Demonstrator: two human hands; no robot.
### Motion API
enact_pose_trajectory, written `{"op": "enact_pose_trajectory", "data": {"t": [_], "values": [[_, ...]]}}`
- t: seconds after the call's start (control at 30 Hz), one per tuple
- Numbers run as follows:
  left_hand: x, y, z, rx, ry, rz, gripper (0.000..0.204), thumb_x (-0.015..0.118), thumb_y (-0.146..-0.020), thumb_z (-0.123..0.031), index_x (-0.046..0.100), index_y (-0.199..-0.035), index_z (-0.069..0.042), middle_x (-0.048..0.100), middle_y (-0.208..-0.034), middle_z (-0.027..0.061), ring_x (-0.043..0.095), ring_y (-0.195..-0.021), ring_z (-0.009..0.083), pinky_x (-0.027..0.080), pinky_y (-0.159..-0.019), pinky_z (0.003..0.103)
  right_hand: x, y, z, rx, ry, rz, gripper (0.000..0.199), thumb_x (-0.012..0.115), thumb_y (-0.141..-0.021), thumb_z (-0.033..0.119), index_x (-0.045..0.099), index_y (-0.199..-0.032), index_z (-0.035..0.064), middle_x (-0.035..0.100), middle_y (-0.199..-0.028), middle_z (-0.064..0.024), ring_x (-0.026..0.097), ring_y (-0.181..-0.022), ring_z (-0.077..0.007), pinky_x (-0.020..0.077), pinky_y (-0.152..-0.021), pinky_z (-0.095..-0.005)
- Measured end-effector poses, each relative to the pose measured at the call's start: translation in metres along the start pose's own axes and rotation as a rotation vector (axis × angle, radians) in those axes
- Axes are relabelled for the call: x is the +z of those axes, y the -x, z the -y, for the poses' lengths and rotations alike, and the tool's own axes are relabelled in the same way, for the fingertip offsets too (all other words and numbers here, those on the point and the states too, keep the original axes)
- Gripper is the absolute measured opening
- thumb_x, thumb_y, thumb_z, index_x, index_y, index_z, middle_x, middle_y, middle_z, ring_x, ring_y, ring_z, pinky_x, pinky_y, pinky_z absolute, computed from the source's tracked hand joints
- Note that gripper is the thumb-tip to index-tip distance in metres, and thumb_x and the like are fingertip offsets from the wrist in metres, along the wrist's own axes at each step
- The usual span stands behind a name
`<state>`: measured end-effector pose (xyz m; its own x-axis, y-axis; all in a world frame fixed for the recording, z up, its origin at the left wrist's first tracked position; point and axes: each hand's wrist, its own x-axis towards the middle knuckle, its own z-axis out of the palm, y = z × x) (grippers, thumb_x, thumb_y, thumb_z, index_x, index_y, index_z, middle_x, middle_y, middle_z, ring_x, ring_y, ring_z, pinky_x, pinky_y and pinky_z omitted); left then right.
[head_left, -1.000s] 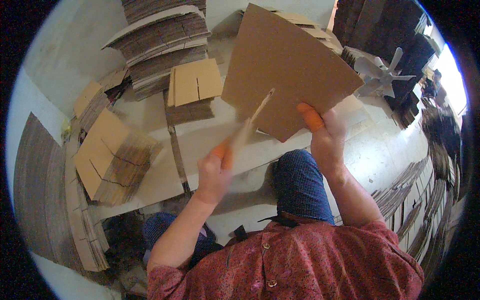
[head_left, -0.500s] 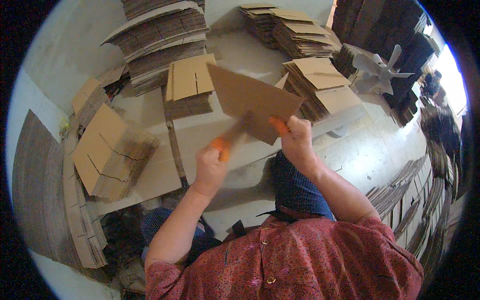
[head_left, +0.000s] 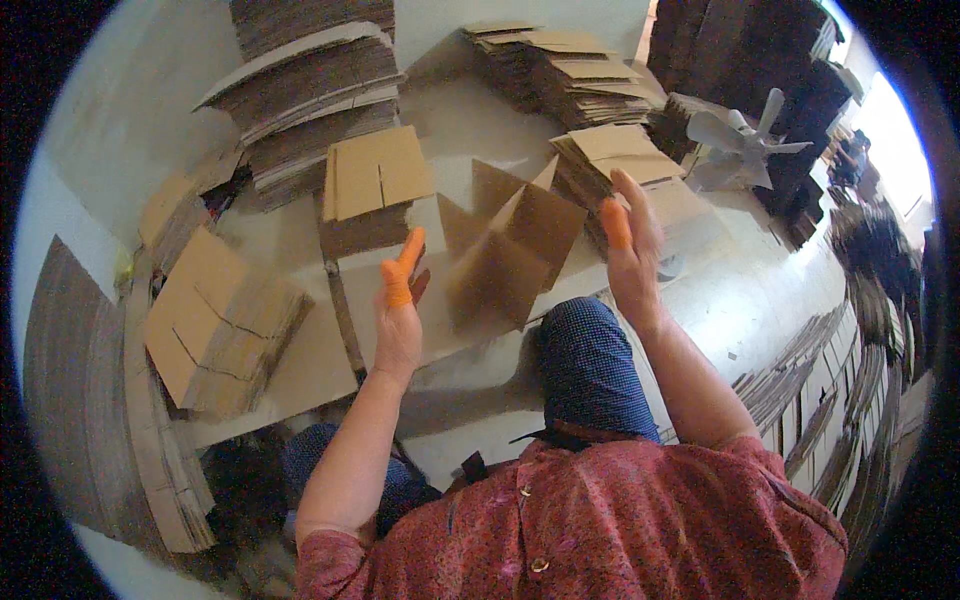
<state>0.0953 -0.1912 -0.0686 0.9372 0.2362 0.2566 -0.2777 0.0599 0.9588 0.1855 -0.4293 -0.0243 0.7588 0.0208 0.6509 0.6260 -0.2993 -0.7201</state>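
Between my two hands stands a cross of interlocked brown cardboard pieces point(head_left: 510, 245), its panels splayed apart and slightly blurred. My left hand point(head_left: 402, 310) is left of it, fingers stretched out, with orange coverings on the thumb and a finger. On the other side my right hand point(head_left: 634, 240) is also open, upright, with an orange covering on the thumb. Neither hand appears to touch the cardboard. Just beyond my left hand lies a stack of slotted cardboard sheets point(head_left: 375, 172). Near my right fingertips is another cardboard stack point(head_left: 622, 150).
At the left sits a slotted cardboard stack point(head_left: 215, 310). Tall piles point(head_left: 320, 95) rise at the far left, more stacks point(head_left: 560, 70) at the back. A fan with pale blades point(head_left: 745, 140) stands at the right. Cardboard bundles point(head_left: 800, 390) line the right side. Everything central rests on a pale table point(head_left: 465, 120).
Both hands have let go of the cardboard and moved apart, fingers now extended. The cardboard, earlier held up between them, has dropped lower and spread into a cross shape.
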Motion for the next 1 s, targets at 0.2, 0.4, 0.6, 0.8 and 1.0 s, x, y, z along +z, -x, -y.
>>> {"op": "enact_pose_trajectory", "data": {"t": [0.2,0.4,0.6,0.8,1.0], "values": [[0.070,-0.003,-0.001,0.010,-0.006,0.168,0.056,0.029,-0.094,-0.038,0.021,-0.138,-0.004,0.027,-0.142,0.0086,0.026,-0.129,0.0204,0.022,-0.106,0.032,0.026,0.000,-0.004,0.439,-0.289,0.654,0.045,0.056,-0.085,0.033,0.050,-0.118,0.0029,0.057,-0.111,-0.0079,0.053,-0.101,-0.0188,0.0443,-0.085,-0.0324],[0.086,0.016,0.013,0.159,-0.026,0.377,0.061,0.044,-0.092,-0.026,0.013,-0.140,-0.003,0.023,-0.143,0.0122,0.021,-0.132,0.0235,0.019,-0.107,0.034,0.004,0.014,0.035,0.668,-0.507,0.578,0.030,0.054,-0.083,0.013,0.052,-0.110,0.0009,0.059,-0.097,-0.0053,0.055,-0.086,-0.0142,0.0482,-0.070,-0.0306],[0.077,0.035,0.016,0.338,-0.396,0.198,0.061,0.053,-0.082,-0.004,0.023,-0.135,0.002,0.029,-0.138,0.0186,0.034,-0.124,0.0269,0.027,-0.103,0.034,-0.050,0.005,0.062,0.105,-0.154,0.169,0.034,0.054,-0.078,0.000,0.052,-0.111,-0.0032,0.060,-0.092,-0.0054,0.053,-0.084,-0.0129,0.0459,-0.075,-0.0274],[0.055,0.029,0.045,0.511,-0.581,0.214,0.045,0.065,-0.077,-0.007,0.050,-0.119,-0.002,0.053,-0.117,0.0170,0.051,-0.107,0.0331,0.042,-0.090,0.037,-0.079,-0.057,0.040,-0.270,0.693,0.055,0.049,0.046,-0.078,-0.001,0.037,-0.126,-0.0008,0.046,-0.121,-0.0253,0.046,-0.112,-0.0396,0.0405,-0.089,-0.0426],[0.050,0.024,0.055,0.421,-0.646,0.255,0.035,0.059,-0.083,-0.014,0.053,-0.115,-0.002,0.052,-0.120,0.0173,0.049,-0.110,0.0326,0.039,-0.094,0.038,-0.045,-0.066,-0.118,0.159,1.112,0.511,0.053,0.060,-0.073,0.009,0.040,-0.122,0.0063,0.037,-0.134,-0.0128,0.039,-0.117,-0.0386,0.0415,-0.085,-0.0522]]}}
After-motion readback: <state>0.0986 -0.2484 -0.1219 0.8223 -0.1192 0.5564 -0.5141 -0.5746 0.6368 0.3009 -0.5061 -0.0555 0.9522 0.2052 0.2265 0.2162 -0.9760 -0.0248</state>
